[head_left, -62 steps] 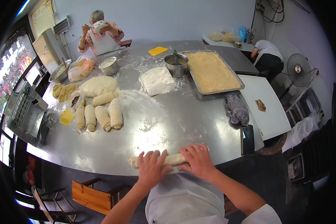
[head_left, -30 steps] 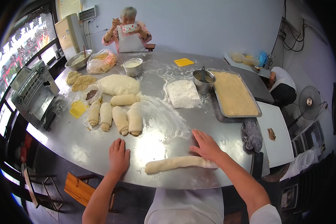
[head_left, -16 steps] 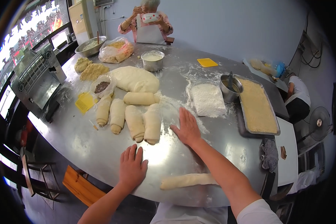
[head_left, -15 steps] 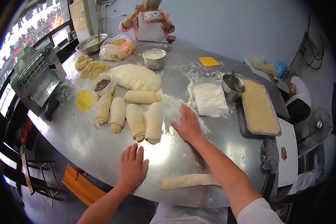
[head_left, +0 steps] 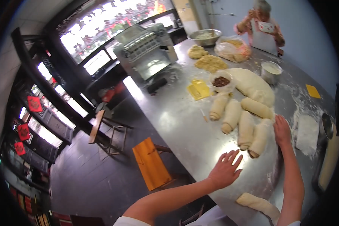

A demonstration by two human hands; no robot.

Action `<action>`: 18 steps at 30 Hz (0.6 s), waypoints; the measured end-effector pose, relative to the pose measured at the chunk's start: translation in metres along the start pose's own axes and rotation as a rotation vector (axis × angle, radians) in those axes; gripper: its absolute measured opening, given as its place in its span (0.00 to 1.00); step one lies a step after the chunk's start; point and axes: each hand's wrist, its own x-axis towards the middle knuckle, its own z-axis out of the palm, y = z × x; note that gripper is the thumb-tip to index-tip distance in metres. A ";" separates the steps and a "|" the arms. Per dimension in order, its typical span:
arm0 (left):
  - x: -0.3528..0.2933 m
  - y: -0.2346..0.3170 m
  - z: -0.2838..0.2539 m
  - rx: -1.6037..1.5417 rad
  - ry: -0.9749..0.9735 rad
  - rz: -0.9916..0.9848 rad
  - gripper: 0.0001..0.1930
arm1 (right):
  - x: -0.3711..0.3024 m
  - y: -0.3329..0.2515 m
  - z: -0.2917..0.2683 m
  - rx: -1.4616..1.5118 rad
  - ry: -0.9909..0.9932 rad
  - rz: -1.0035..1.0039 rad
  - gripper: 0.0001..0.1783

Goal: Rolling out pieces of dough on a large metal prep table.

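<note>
Where visible, dough roll (head_left: 257, 204) seemingly smooth

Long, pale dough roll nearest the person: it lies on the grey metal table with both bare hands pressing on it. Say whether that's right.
The pressing is wrong: in the head view, the bare left hand and bare right hand are off the long, pale dough roll, both farther up the grey metal table, near the thick, pale dough rolls. The rest stands.
</note>
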 end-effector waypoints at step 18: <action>-0.015 -0.015 0.002 -0.151 0.109 -0.047 0.29 | -0.253 0.041 -0.157 0.080 -0.373 -0.007 0.29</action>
